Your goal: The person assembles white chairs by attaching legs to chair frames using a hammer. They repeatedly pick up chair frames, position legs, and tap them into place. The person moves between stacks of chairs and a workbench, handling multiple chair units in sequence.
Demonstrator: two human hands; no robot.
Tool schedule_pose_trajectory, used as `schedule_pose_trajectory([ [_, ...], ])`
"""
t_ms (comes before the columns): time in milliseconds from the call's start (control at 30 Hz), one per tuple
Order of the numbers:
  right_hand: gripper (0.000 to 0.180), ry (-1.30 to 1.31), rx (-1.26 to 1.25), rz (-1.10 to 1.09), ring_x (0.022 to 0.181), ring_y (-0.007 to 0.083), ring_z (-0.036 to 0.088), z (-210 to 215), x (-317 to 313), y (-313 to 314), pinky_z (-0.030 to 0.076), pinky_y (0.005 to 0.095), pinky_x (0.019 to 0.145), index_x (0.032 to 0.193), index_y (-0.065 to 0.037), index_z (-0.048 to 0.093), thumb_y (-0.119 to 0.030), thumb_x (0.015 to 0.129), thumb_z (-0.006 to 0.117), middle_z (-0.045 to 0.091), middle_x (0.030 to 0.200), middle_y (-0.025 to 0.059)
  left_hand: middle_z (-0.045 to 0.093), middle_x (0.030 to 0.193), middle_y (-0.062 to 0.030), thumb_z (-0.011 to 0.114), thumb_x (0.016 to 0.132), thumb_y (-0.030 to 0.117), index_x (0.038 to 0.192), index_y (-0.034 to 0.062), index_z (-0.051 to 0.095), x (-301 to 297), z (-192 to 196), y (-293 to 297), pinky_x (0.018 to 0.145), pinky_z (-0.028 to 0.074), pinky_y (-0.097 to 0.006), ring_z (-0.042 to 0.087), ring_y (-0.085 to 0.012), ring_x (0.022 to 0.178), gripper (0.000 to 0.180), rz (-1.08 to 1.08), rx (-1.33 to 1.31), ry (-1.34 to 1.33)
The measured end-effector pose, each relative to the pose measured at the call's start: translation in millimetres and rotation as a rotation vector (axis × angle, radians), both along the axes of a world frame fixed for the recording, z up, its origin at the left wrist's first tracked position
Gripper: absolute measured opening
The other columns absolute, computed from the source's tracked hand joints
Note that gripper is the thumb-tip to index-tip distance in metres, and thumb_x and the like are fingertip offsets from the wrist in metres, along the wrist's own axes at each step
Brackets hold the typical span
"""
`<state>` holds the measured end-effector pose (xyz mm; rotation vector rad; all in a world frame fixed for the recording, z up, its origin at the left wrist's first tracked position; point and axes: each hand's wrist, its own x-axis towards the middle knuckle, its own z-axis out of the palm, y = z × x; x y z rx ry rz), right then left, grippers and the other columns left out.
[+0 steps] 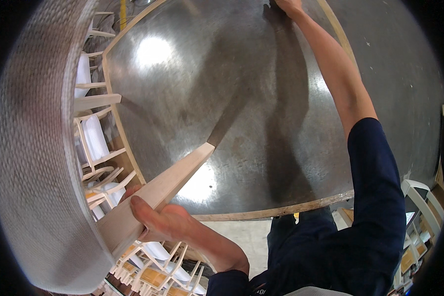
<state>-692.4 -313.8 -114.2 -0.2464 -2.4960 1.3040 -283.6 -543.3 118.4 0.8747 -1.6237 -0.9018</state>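
My left hand (165, 219) is wrapped round a pale, square, tapering wooden leg (175, 175), near its thick end. That leg joins a large piece covered in light grey woven fabric (37, 148), which looks like an upholstered chair tipped on its side and fills the left of the view. A second pale leg (98, 101) juts out from behind the fabric higher up. At the top edge my right hand (287, 6) reaches far over the tabletop; its fingers are cut off by the frame and lie by a dark patch, so their hold is hidden.
A shiny dark metal tabletop (241, 64) with a wooden rim (276, 211) lies under both arms. Several pale wooden chairs with white coverings (94, 138) crowd the left side, with more chairs (158, 276) below. Light-framed furniture (419, 197) stands at the lower right.
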Motion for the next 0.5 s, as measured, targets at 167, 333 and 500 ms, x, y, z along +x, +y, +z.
schedule_pose_trajectory([
  [167,0.052,-0.068,-0.026,0.018,0.104,0.0389,0.060,15.7,-1.7,-10.5,0.048,0.0459,0.086,0.115,-0.007,0.060,-0.033,0.071,0.071,0.065,0.107,0.0215,0.060,0.089,-0.0077,0.066,0.078,0.019,0.101,0.0031,0.053,-1.4,2.7,-0.6,0.085,0.049,-0.038,0.062,-0.0177,0.091,0.031,0.015,0.000,-0.018],
  [333,0.052,0.000,-0.020,-0.008,0.103,0.0378,0.061,5.5,-5.2,-6.1,0.048,0.0449,0.086,0.115,-0.008,0.060,-0.032,0.071,0.072,0.066,0.105,0.0203,0.057,0.087,-0.0068,0.064,0.079,0.019,0.101,0.0017,0.051,5.4,-2.4,6.9,0.082,0.048,-0.037,0.061,-0.0169,0.089,0.031,-0.034,-0.023,-0.051],
  [500,0.056,-0.053,-0.252,0.098,0.101,0.0336,0.063,20.7,-5.7,-4.7,0.048,0.0427,0.087,0.119,-0.006,0.059,-0.023,0.069,0.075,0.067,0.104,0.0185,0.055,0.086,-0.0077,0.063,0.079,0.020,0.101,-0.0009,0.050,-5.1,1.1,17.3,0.077,0.050,-0.037,0.061,-0.0179,0.084,0.033,-0.037,-0.038,-0.045],
])
